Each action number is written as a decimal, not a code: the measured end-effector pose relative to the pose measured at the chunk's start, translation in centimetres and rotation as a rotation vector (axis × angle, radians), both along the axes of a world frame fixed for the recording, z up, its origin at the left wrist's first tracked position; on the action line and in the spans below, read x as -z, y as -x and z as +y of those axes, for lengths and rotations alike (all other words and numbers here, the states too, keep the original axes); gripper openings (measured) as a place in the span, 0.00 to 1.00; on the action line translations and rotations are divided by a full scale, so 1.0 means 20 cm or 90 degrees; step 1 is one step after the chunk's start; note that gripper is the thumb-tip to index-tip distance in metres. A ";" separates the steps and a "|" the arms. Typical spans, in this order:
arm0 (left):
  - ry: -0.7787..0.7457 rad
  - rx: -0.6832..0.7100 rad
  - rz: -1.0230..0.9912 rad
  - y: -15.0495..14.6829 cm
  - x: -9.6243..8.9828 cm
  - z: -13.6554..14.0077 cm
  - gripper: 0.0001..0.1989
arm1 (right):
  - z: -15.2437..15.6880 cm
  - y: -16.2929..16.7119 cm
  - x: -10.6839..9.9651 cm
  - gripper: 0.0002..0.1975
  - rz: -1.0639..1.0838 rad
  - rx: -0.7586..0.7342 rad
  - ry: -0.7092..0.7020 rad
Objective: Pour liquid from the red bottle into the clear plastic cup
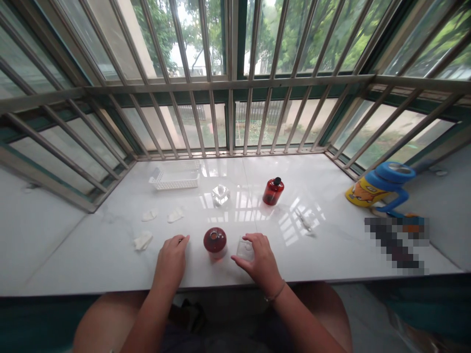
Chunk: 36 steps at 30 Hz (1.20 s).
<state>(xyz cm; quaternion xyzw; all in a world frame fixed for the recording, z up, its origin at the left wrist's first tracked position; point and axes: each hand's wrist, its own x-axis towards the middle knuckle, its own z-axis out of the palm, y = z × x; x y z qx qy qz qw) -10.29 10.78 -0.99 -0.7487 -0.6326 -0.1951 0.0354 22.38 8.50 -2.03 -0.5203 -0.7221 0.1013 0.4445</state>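
Note:
My left hand (172, 259) is closed near the counter's front edge, its fingers pinched together. A small dark bit shows at the fingertips, too small to name. Just right of it, a round dark-red bottle (215, 242) stands upright with its neck uncapped. My right hand (260, 257) curves its thumb and fingers around a clear square glass container (244, 249), whose right side is hidden behind the fingers. Farther back are a faceted clear glass bottle (221, 195) and a second red bottle (273, 191) with a black top.
A white perforated basket (174, 177) is at the back left. Crumpled white tissue pieces (143, 240) lie on the left of the white counter (99, 264). A thin whitish item (305, 223) lies right of centre. A blue-and-yellow flask (379, 185) stands far right, near a blurred-out object (395, 242). Metal bars (231, 117) close off the back.

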 end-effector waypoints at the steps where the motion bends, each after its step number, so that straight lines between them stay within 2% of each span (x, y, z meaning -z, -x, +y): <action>1: 0.001 0.005 -0.005 0.01 0.03 0.00 0.22 | 0.00 0.00 0.00 0.29 0.000 -0.001 0.001; 3: -0.012 0.016 -0.029 0.01 0.06 0.00 0.19 | 0.00 0.00 0.00 0.30 -0.002 -0.004 0.005; 5: -0.035 0.037 -0.071 -0.02 0.04 -0.01 0.18 | 0.00 0.00 0.00 0.30 -0.004 -0.004 0.006; 8: -0.081 0.090 -0.154 -0.10 -0.08 -0.03 0.23 | 0.00 0.00 -0.01 0.31 -0.006 -0.003 0.009; 10: -0.117 0.115 -0.188 -0.17 -0.19 -0.05 0.31 | 0.00 0.00 -0.01 0.30 -0.004 -0.004 0.012; 13: -0.166 0.152 -0.192 -0.26 -0.31 -0.09 0.41 | -0.01 0.00 -0.02 0.30 -0.004 -0.004 0.008; 15: -0.169 0.189 -0.162 -0.30 -0.35 -0.11 0.40 | -0.01 0.00 -0.02 0.30 -0.005 -0.002 0.004; 18: -0.116 0.235 -0.115 -0.32 -0.35 -0.11 0.35 | -0.01 0.00 -0.02 0.30 -0.006 0.001 0.002; 19: -0.104 0.238 -0.119 -0.33 -0.34 -0.11 0.37 | -0.01 0.00 -0.03 0.30 -0.006 0.001 0.002; 23: -0.118 0.193 -0.197 -0.33 -0.32 -0.12 0.53 | -0.01 0.00 -0.03 0.30 -0.005 0.004 0.004; 26: -0.105 0.156 -0.218 -0.33 -0.31 -0.13 0.58 | -0.01 0.00 -0.02 0.30 -0.004 0.001 0.006; 28: -0.063 0.135 -0.242 -0.33 -0.29 -0.14 0.59 | -0.01 0.00 -0.02 0.30 -0.001 0.000 0.004; 32: 0.089 0.087 -0.348 -0.35 -0.23 -0.10 0.54 | 0.01 -0.01 0.01 0.34 0.026 0.000 0.012; 36: 0.198 0.078 -0.453 -0.40 -0.19 -0.04 0.42 | 0.06 -0.01 0.01 0.39 0.045 -0.004 0.041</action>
